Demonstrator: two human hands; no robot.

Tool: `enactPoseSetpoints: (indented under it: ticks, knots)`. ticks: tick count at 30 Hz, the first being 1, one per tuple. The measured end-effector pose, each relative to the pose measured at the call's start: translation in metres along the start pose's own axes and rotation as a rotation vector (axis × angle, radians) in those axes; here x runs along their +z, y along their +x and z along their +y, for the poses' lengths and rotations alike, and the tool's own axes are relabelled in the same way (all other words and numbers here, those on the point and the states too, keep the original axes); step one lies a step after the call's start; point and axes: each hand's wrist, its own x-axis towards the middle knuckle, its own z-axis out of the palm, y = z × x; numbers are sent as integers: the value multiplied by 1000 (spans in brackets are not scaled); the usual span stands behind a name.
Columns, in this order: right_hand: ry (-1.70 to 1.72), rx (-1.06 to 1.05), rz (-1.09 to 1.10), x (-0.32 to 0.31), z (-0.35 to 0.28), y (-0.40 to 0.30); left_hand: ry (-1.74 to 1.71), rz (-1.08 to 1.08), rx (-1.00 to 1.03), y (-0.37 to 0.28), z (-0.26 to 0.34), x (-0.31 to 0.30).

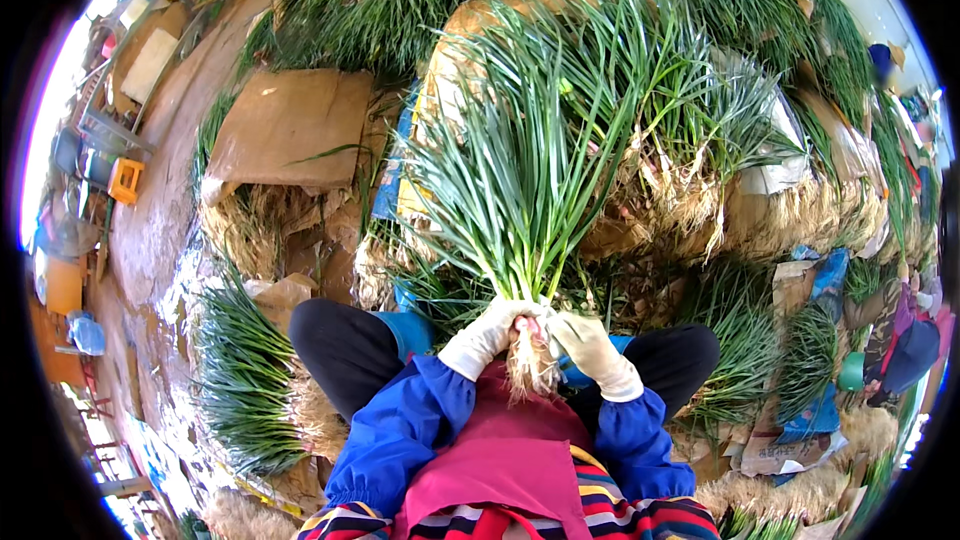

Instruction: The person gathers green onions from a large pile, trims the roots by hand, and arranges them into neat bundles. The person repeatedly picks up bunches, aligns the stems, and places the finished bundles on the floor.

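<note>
A bunch of allium plants (517, 225), likely green garlic, stands before me with long leaves fanned out away from my body. Its pinkish-white bases and trailing pale roots (531, 371) hang toward my lap. My left hand (491, 330), in a whitish glove, wraps the stems just above the bulbs from the left. From the right, my gloved right hand (589, 345) pinches the same bunch at its base, fingertips close to the left hand. What lies between the fingers is partly hidden. A maroon apron (502, 457) covers my lap below the roots.
Loose plants with roots (675, 165) lie heaped ahead on the right. A stacked bunch (247, 382) rests by my left knee. Brown cardboard (296, 127) covers another pile. Another person (904, 345) works at far right near a green container (851, 371). An orange stool (125, 180) stands left.
</note>
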Motion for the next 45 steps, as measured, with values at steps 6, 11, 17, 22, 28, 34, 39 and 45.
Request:
enactPoseSetpoints:
  ticks: [6,11,17,22,28,34,39,45]
  knots:
    - [659,182,-56,-61,-42,-29,-81,44,14,8,-8,-2]
    - [-1099,209,323,-47,31,-9,-164,-63,-27,-8,10,14]
    - [-469,-125,391,-3,-53,24,223,156,195,-14,8,19]
    - [-859,-246,219,59,-71,93,95,143,445,13,-16,10]
    - [-1238,-325,119,93,-42,143,-334,-98,527,34,-32,-19]
    - [-958,-529,-190,64,-31,133,1599,261,779,40,-19,-33]
    - [-809,-298,-298,72,-53,123,2313,297,760,52,-29,-64]
    - [-1042,-392,-128,91,-64,125,2189,147,597,40,-1,-83]
